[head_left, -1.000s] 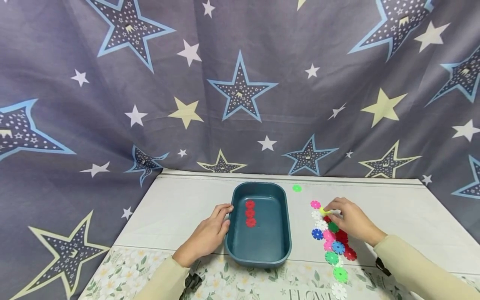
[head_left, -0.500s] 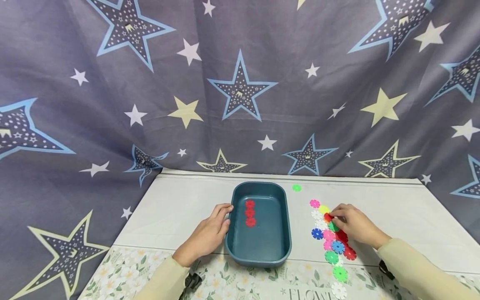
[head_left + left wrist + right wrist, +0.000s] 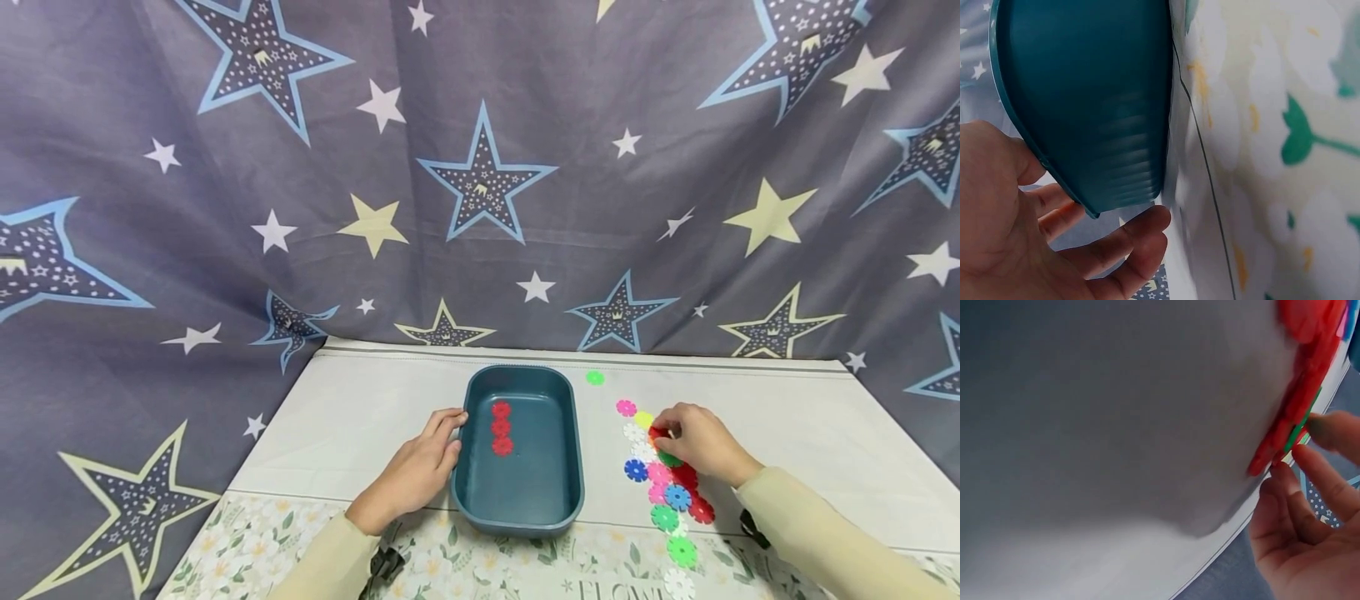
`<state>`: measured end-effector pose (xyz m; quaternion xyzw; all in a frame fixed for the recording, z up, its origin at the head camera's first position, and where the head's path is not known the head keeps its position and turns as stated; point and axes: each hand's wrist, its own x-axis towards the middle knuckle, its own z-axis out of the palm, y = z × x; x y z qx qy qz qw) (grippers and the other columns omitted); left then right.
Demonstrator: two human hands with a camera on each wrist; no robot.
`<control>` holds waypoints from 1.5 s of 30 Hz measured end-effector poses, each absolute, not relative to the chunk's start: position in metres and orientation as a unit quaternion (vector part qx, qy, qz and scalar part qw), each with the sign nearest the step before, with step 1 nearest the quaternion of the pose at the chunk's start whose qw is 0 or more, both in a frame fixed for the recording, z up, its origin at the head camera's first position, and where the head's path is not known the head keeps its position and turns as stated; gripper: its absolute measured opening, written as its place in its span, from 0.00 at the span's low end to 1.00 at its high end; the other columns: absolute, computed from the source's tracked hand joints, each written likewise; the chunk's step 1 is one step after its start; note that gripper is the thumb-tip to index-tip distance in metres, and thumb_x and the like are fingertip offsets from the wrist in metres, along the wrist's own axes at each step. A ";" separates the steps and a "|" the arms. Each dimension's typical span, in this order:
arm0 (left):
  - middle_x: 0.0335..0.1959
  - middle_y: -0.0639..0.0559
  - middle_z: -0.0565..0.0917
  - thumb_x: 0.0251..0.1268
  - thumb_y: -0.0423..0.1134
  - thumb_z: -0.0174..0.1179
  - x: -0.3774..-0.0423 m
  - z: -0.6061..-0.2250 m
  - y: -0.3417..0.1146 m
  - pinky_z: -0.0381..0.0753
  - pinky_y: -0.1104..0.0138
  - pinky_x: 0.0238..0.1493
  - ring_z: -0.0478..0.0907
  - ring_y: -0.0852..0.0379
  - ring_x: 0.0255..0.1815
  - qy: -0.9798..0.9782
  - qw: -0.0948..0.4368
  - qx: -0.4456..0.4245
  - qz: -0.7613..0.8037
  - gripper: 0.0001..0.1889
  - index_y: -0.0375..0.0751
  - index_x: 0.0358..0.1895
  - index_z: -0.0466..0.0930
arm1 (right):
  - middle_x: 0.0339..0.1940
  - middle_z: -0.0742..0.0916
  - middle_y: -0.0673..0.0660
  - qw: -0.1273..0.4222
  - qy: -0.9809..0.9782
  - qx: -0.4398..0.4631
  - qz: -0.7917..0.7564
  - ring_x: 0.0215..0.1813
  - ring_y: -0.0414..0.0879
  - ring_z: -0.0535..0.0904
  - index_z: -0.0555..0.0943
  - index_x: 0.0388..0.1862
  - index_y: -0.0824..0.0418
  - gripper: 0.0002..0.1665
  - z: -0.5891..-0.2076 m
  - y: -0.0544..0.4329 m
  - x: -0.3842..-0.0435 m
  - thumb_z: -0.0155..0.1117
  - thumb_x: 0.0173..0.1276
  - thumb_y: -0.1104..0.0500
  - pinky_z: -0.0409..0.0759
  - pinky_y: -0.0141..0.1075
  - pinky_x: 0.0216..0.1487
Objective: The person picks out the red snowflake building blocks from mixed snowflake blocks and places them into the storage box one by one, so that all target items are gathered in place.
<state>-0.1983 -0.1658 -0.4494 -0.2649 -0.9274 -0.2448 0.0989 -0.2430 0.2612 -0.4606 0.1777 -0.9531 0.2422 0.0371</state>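
Observation:
My left hand point(image 3: 415, 469) holds the left rim of a dark teal tray point(image 3: 517, 500). In the left wrist view, some fingers curl over the tray's edge while two others hang loosely below it. Three red snowflake discs point(image 3: 501, 427) lie in a column inside the tray. My right hand point(image 3: 701, 437) pinches a red snowflake disc point(image 3: 657, 434) in the pile right of the tray. A green disc point(image 3: 670, 458) sits just below those fingertips. Seen from the right wrist, the fingertips meet the edge of the red and green discs, and the pinched piece is mostly hidden.
White, pink, blue and green discs trail towards the front, ending at a white disc point(image 3: 678, 583). A yellow disc point(image 3: 643, 419) and a pink disc point(image 3: 626, 407) lie beyond the pile. One green disc point(image 3: 595, 377) sits apart near the tray. A star-patterned curtain point(image 3: 480, 183) hangs behind.
My right hand has moved from the yellow disc to the red disc just nearer. The yellow and pink discs have shifted slightly left. The left hand stays on the tray.

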 end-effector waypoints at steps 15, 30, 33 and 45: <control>0.66 0.50 0.64 0.75 0.38 0.46 -0.199 -0.452 -0.166 0.75 0.63 0.38 0.75 0.63 0.36 -0.930 0.092 -0.261 -0.242 0.20 0.40 0.66 0.66 | 0.27 0.78 0.49 0.057 -0.941 0.203 0.264 0.27 0.43 0.68 0.83 0.37 0.57 0.15 -0.458 0.262 -0.254 0.77 0.50 0.59 0.69 0.35 0.27; 0.65 0.50 0.65 0.74 0.37 0.47 -0.198 -0.453 -0.168 0.75 0.63 0.39 0.76 0.63 0.36 -0.927 0.099 -0.261 -0.249 0.20 0.40 0.66 0.66 | 0.36 0.80 0.43 0.171 -0.880 0.331 0.294 0.36 0.40 0.74 0.84 0.35 0.51 0.15 -0.419 0.214 -0.230 0.78 0.47 0.61 0.78 0.37 0.34; 0.65 0.49 0.65 0.74 0.37 0.47 -0.198 -0.453 -0.168 0.76 0.62 0.40 0.76 0.61 0.38 -0.926 0.103 -0.266 -0.249 0.19 0.41 0.66 0.66 | 0.37 0.80 0.43 0.178 -0.867 0.358 0.297 0.40 0.39 0.75 0.86 0.37 0.52 0.15 -0.414 0.204 -0.227 0.77 0.48 0.61 0.79 0.36 0.38; 0.65 0.51 0.65 0.75 0.37 0.46 -0.198 -0.452 -0.166 0.75 0.62 0.40 0.76 0.61 0.38 -0.926 0.102 -0.266 -0.247 0.20 0.40 0.66 0.66 | 0.37 0.80 0.43 0.193 -0.833 0.420 0.304 0.41 0.35 0.73 0.87 0.36 0.51 0.13 -0.409 0.173 -0.226 0.76 0.50 0.59 0.75 0.28 0.40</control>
